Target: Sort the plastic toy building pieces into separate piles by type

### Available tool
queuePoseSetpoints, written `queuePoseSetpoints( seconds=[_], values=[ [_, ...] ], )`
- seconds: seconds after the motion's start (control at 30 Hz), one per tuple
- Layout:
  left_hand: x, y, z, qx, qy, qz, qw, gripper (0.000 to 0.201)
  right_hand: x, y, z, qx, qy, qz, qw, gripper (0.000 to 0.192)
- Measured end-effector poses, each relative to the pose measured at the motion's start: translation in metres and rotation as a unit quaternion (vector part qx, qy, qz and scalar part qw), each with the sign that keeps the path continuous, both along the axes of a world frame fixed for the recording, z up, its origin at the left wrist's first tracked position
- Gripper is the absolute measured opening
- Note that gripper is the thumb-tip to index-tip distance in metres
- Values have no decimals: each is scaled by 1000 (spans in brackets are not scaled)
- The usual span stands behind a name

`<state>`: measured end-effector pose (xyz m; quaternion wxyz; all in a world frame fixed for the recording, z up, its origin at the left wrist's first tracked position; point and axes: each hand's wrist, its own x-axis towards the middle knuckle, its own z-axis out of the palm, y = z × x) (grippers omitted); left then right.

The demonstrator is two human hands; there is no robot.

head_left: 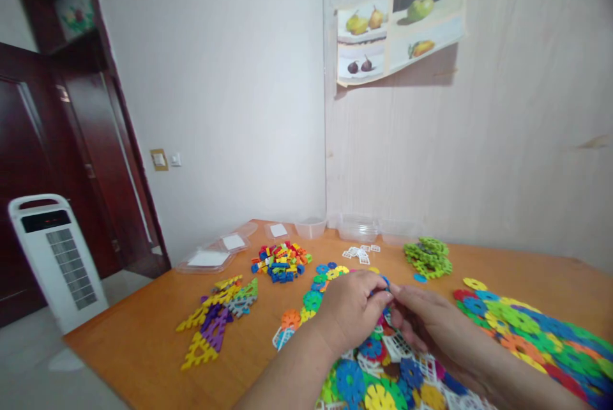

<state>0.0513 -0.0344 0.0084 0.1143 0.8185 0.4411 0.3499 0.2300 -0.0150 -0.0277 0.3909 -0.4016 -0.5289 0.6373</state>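
Observation:
My left hand [355,309] is closed in a pinch on a small blue notched disc [385,281], of which only an edge shows. Its fingertips meet those of my right hand [433,317], which is also closed; whatever lies between its thumb and fingers is hidden. Below both hands spreads a pile of colourful notched plastic discs [351,383] mixed with white lattice pieces [398,346]. Just beyond my left hand, a curving band of discs [313,299] in green, blue and yellow lies on the table.
Overlapping disc rows [531,333] lie at the right, near a green stack [428,257]. Small building bricks [281,261], white pieces [360,253] and yellow-purple triangular pieces [218,320] sit on the wooden table [143,327]. Clear tubs [358,228] and lids [205,259] line the back.

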Motion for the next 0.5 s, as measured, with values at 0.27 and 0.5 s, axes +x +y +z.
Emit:
queuePoseSetpoints(
  seconds=[0.27,0.5],
  values=[
    [-1,-1,-1,-60,1,-17,998,26,-2,0,1,8,8,-10,1000,46],
    [0,1,-1,-127,-79,-71,986,23,-3,-5,8,-40,88,18,995,42]
  ],
)
